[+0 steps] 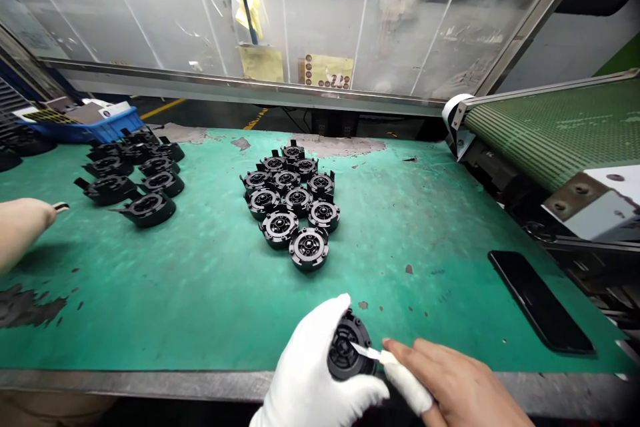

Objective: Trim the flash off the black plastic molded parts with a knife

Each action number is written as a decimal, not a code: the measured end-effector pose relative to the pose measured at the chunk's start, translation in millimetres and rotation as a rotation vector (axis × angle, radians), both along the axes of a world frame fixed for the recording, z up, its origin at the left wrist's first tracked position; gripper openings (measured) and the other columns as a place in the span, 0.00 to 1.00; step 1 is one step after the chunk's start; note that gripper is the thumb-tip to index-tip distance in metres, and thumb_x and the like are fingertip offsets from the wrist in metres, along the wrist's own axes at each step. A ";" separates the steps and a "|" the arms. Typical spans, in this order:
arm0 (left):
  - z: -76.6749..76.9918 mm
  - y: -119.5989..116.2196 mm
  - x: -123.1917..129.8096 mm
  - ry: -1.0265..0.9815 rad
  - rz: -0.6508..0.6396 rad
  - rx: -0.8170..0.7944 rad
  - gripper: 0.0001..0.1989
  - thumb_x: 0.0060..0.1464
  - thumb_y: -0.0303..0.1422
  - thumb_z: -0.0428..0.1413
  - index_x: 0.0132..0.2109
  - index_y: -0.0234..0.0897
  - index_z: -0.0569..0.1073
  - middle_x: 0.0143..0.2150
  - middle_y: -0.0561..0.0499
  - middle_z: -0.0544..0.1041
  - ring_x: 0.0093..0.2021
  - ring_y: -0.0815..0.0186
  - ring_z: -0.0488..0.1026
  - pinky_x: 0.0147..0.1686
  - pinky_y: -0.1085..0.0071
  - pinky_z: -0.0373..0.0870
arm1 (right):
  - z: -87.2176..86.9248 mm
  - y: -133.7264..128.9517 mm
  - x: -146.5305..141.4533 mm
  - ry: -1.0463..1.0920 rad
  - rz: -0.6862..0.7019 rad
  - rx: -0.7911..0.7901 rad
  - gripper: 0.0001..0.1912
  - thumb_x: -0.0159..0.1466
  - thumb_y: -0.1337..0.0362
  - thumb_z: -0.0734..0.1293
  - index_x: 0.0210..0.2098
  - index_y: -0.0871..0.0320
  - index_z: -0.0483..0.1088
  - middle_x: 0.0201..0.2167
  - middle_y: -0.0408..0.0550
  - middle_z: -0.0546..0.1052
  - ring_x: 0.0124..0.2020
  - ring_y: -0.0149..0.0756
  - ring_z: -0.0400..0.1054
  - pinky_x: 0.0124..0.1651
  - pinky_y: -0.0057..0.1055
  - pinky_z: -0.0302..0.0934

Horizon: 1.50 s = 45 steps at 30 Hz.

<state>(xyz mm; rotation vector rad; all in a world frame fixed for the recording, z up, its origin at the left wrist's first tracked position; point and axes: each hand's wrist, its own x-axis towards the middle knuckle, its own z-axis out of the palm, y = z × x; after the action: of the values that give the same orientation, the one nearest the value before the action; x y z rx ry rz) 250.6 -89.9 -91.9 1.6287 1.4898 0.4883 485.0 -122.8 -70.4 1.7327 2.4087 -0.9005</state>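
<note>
Near the front edge of the bench, my gloved left hand (313, 367) wraps its fingers round a black round plastic part (349, 347). Its ribbed, spoked face is turned up towards me. My right hand (440, 380) is closed on a small knife (367, 351) with a thin pale blade. The blade's tip lies over the middle of the part; whether it touches cannot be made out. White covering wraps one digit of the right hand, and the knife's handle is hidden. Beyond my hands stands a cluster of similar black round parts (309, 248).
A second group of black parts (150, 209) stands left, before a blue bin (100, 127). Another person's hand (30, 223) reaches in at the left edge. A phone (540, 300) lies right, below a green conveyor belt (560, 127). A clear panel (400, 27) spans the back.
</note>
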 end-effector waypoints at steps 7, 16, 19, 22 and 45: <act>1.5 0.0 2.9 -0.003 0.020 0.067 0.47 0.38 0.36 0.71 0.66 0.46 0.65 0.62 0.43 0.73 0.61 0.43 0.73 0.60 0.47 0.75 | -5.2 0.1 0.5 -0.012 -0.010 0.043 0.33 0.59 0.73 0.60 0.62 0.46 0.70 0.40 0.48 0.80 0.39 0.45 0.78 0.38 0.35 0.74; 6.8 1.5 7.5 -0.031 0.050 -0.003 0.48 0.38 0.36 0.71 0.67 0.43 0.64 0.64 0.43 0.72 0.64 0.44 0.70 0.64 0.47 0.71 | 8.2 10.5 -0.7 0.058 0.000 -0.002 0.29 0.61 0.73 0.60 0.58 0.46 0.73 0.40 0.47 0.81 0.40 0.43 0.78 0.43 0.34 0.72; 9.0 2.1 9.1 -0.032 0.045 -0.045 0.48 0.38 0.36 0.70 0.67 0.42 0.63 0.66 0.42 0.70 0.66 0.44 0.68 0.65 0.48 0.68 | 11.6 13.3 -0.4 0.041 0.010 -0.016 0.29 0.61 0.73 0.59 0.58 0.47 0.73 0.41 0.48 0.81 0.42 0.44 0.78 0.44 0.35 0.72; 11.4 1.3 10.9 -0.021 0.068 -0.066 0.48 0.39 0.36 0.69 0.68 0.41 0.63 0.67 0.41 0.68 0.67 0.44 0.66 0.67 0.46 0.66 | 8.7 11.4 0.3 0.038 0.011 0.015 0.30 0.60 0.73 0.60 0.59 0.47 0.72 0.41 0.47 0.81 0.41 0.44 0.78 0.43 0.34 0.72; 14.0 -3.6 16.7 -0.092 0.144 0.002 0.40 0.43 0.32 0.65 0.65 0.39 0.66 0.64 0.42 0.72 0.63 0.48 0.71 0.65 0.49 0.69 | -4.7 -6.8 -12.1 -0.094 -0.073 0.114 0.37 0.56 0.75 0.58 0.62 0.46 0.70 0.40 0.46 0.81 0.38 0.45 0.80 0.37 0.36 0.72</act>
<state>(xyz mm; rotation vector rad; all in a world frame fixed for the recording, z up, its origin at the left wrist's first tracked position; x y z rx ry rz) 267.3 -93.5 -77.8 1.4872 1.5443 0.6361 472.8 -129.7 -75.1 1.8675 2.3945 -0.6848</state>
